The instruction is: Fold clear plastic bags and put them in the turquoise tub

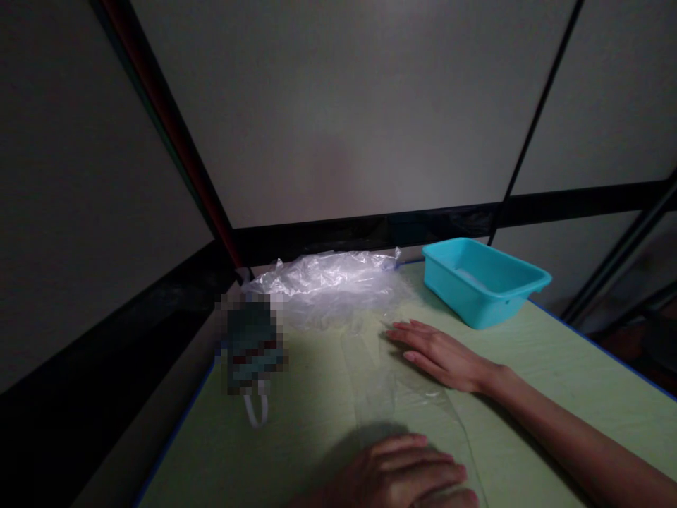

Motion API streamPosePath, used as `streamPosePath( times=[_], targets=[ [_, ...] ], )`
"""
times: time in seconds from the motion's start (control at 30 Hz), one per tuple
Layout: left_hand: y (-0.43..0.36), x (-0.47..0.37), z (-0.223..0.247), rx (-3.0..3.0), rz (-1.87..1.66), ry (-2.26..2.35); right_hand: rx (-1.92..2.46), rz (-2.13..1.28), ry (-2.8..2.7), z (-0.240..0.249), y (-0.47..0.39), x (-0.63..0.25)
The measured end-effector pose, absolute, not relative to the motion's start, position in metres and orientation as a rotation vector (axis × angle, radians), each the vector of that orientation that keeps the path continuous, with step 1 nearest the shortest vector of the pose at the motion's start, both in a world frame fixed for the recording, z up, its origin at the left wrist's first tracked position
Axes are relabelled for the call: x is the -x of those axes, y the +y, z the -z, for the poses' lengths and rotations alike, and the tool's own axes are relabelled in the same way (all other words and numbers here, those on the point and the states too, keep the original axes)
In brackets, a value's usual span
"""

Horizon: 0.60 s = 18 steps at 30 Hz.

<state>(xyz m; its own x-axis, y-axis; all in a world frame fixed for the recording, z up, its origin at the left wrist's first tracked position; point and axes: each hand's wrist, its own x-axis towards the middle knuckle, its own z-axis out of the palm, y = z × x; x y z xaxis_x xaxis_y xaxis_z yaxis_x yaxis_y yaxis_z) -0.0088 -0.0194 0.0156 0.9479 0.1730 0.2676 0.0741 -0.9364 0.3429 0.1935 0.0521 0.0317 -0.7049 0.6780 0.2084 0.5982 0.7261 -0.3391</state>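
A thin, clear plastic sheet or bag (375, 395) lies flat on the pale green table (307, 381). My right hand (438, 356) rests palm down at its upper right part, with fingers spread and pointing left. At the bottom edge of the view, my left hand (407, 476) lies over the lower part of the plastic, its fingers extended towards the right. Neither hand visibly grips anything. Beyond them, a crumpled heap of clear plastic (331, 279) sits at the table's far edge.
A turquoise plastic basin (484, 286) stands at the back right of the table. On the left is a blurred-out dark green item (254, 346) with a white loop. Light panels with dark trim rise behind the table.
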Motion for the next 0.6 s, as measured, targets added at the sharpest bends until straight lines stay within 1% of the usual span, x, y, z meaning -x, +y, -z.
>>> streamPosePath(
  times=[0.07,0.1,0.17,0.23,0.43,0.6],
  targets=[
    [-0.009,0.019,-0.028,-2.841,-0.517,0.335,1.020,-0.350,-2.566,-0.031,0.054,-0.197],
    [-0.002,0.027,-0.033,-2.850,-0.585,0.518,1.020,-0.353,-2.552,-0.031,0.055,-0.199],
    [0.013,0.043,-0.038,-2.855,-0.563,0.900,0.992,-0.377,-2.575,-0.032,0.057,-0.202],
    [0.027,0.057,-0.036,-2.864,-0.472,1.056,0.950,-0.408,-2.642,-0.031,0.058,-0.204],
    [0.040,0.068,-0.023,-2.874,-0.211,1.092,0.923,-0.395,-2.814,-0.026,0.060,-0.201],
    [0.038,0.064,-0.026,-2.862,-0.132,1.115,0.946,-0.376,-2.809,-0.026,0.060,-0.202]
  ],
)
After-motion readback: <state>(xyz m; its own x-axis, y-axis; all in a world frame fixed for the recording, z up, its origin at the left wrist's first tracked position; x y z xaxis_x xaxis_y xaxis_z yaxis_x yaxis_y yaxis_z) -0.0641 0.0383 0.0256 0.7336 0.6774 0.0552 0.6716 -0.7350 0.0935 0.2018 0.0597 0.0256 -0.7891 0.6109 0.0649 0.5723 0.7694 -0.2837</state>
